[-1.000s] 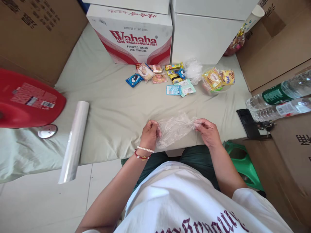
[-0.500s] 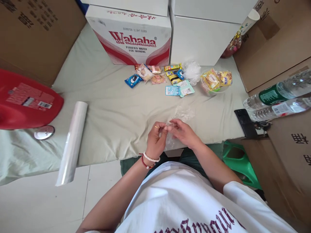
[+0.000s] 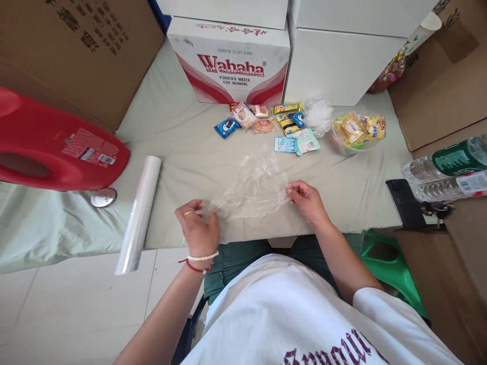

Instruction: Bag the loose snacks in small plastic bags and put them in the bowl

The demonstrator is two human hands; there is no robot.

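Note:
A thin clear plastic bag (image 3: 254,188) is stretched out over the pale green cloth (image 3: 178,152) in front of me. My right hand (image 3: 306,202) pinches its right edge. My left hand (image 3: 198,230) is at the bag's left corner with the fingers curled and apart; whether it grips the film I cannot make out. A roll of clear plastic bags (image 3: 139,214) lies to the left of my left hand. Small wrapped snacks (image 3: 266,119) lie in a cluster farther back.
A red plastic jug (image 3: 57,147) and a round metal lid (image 3: 103,197) sit at the left. A Wahaha water carton (image 3: 232,63) and white boxes stand behind. Yellow snack packs (image 3: 357,129), a black phone (image 3: 405,204), water bottles (image 3: 445,162) and cardboard boxes are at the right.
My hands were close together on the bag half a second ago. They have moved apart, the left one leftward, and the bag now lies spread wide between them.

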